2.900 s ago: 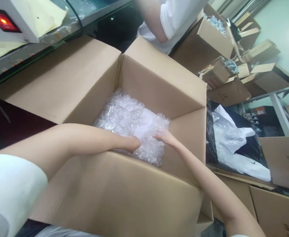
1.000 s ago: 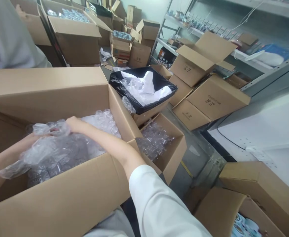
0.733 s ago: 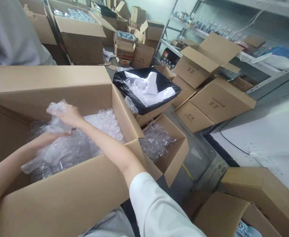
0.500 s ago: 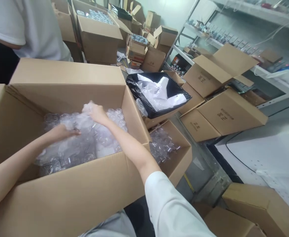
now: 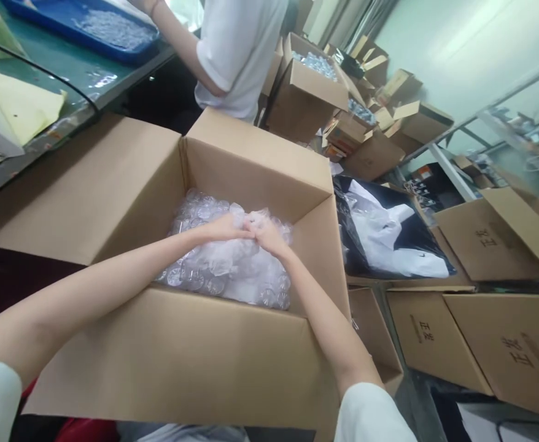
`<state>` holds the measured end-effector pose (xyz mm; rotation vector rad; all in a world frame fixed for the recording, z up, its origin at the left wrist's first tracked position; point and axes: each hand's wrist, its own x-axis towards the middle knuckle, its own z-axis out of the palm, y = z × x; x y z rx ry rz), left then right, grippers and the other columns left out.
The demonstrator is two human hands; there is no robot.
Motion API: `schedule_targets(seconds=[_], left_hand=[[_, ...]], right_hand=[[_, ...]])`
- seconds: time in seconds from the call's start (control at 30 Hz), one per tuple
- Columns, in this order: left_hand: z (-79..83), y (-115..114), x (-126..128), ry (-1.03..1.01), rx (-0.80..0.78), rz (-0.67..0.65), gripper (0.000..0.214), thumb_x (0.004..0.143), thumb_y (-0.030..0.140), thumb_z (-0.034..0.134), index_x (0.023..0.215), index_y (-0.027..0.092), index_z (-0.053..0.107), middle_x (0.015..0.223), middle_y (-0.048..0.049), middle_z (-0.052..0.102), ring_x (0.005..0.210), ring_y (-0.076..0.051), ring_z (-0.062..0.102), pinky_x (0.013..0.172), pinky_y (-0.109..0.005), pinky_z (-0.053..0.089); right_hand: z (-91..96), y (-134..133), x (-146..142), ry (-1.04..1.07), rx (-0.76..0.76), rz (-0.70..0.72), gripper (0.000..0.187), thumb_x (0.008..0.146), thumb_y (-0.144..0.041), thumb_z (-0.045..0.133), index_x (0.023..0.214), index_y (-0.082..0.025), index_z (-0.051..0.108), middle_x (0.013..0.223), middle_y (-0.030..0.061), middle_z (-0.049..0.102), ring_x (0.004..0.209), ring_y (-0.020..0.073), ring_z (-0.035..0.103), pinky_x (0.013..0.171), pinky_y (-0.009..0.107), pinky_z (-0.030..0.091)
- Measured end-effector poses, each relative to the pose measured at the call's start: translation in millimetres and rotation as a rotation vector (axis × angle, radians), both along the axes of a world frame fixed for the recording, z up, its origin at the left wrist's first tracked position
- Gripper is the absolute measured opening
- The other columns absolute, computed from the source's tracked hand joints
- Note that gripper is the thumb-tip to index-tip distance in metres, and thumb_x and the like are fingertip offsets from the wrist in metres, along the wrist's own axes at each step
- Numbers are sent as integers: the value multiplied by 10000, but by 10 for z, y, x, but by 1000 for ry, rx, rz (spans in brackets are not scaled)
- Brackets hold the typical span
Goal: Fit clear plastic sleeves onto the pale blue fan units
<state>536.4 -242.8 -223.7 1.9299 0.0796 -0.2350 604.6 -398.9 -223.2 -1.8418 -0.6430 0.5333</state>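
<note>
Both hands are down inside a big open cardboard box (image 5: pixel 214 356). Inside it lie several clear, round-ended plastic pieces (image 5: pixel 196 279), partly covered by crumpled, translucent plastic film (image 5: pixel 223 261). My left hand (image 5: pixel 226 228) pinches a bunched part of the film. Close beside it, fingertips nearly meeting, my right hand (image 5: pixel 267 236) is closed on the same film. The fingers are partly hidden by the film and slightly blurred.
A co-worker in a white shirt (image 5: pixel 239 55) stands beyond the box, by a table with a blue tray (image 5: pixel 113 34). On the right are a black-lined bin (image 5: pixel 347 245) with white plastic, a smaller box (image 5: pixel 375 331) and marked cartons (image 5: pixel 472 239).
My view has swung left, bringing the table and blue tray into sight. My hands were apart over the film; now they have come together at it.
</note>
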Motion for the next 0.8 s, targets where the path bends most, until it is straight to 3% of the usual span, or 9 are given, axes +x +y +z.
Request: schedule_targets(seconds=[0.13,0.3,0.4,0.53,0.8], left_hand=[[-20,-16,-10,-17,-79,16,196,554,282,746,684,159,666,735,-5,683,792,-208,611,764,-303,451],[-20,2,-12,27,-267,118,151,639,258,662,746,151,660,795,-38,688,789,-199,618,719,-295,471],[-17,42,-10,56,-393,184,165,685,299,638,735,141,644,770,-64,688,742,-191,627,675,-286,487],[-22,81,3,59,-502,273,197,707,337,641,717,142,615,756,-69,687,692,-179,632,648,-280,498],[-124,20,-13,44,-489,343,202,738,327,619,803,141,665,836,-95,730,795,-224,677,678,-302,533]], right_hand=[[-153,-13,19,143,48,-105,368,711,-550,632,729,-206,503,681,-39,512,656,113,491,617,234,402],[-283,-134,108,367,13,-210,392,657,-537,712,743,-212,511,565,-74,430,494,77,400,440,189,302],[-275,-117,94,509,12,-194,405,721,-594,643,738,-208,524,519,-74,418,423,67,352,371,176,243],[-210,-72,59,623,43,-162,437,805,-635,534,729,-205,524,546,-46,493,419,73,387,347,167,270],[-171,-80,-3,597,98,-217,390,853,-564,541,765,-184,549,637,-34,550,476,64,464,365,151,315]])
